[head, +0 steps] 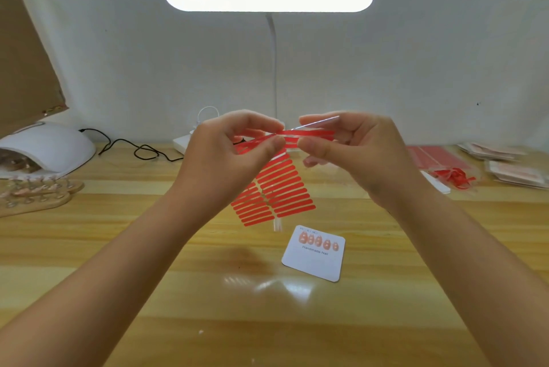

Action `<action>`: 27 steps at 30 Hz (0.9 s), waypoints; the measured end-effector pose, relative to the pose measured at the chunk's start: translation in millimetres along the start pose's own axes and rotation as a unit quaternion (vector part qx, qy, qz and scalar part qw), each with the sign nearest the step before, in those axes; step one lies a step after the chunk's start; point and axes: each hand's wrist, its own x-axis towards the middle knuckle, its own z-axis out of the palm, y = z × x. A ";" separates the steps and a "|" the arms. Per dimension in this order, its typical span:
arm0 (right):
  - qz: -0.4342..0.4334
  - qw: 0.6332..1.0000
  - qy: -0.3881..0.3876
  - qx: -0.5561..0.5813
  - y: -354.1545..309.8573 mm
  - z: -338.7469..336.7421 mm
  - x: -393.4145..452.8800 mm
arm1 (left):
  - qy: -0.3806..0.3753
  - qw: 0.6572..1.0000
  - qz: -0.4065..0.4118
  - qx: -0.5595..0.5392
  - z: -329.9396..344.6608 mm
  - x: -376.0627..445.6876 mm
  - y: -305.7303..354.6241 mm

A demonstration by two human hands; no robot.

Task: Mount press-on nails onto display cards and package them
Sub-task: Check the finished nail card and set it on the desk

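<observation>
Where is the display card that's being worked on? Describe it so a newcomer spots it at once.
Start at the wooden table under the lit lamp bar. Below the raised hands and the hanging red strip sheet, one white card lies flat and alone. Its row of five pink nails above the words "Handmade Nail" sets it apart from the stacked cards at far right.

lit desk lamp (pixel 269 0), black cable (pixel 139 149)

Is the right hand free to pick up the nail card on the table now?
Probably not: the right hand pinches the red strip sheet. The card lies uncovered below.
</observation>
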 end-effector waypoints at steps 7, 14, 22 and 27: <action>-0.014 0.999 0.019 -0.038 0.5 2.5 -0.4 | 0.027 1.000 -0.002 0.009 0.7 -1.8 6.6; -0.013 0.995 0.027 -0.100 -3.5 1.4 0.1 | 0.072 0.997 -0.001 -0.005 -0.4 -4.3 13.4; -0.037 0.983 0.050 -0.174 -6.9 -11.3 4.6 | 0.129 0.990 -0.016 -0.054 -2.2 -6.4 20.7; -0.073 0.959 0.158 -0.222 -4.1 -25.1 8.3 | 0.174 0.976 -0.061 -0.118 -4.2 1.2 8.8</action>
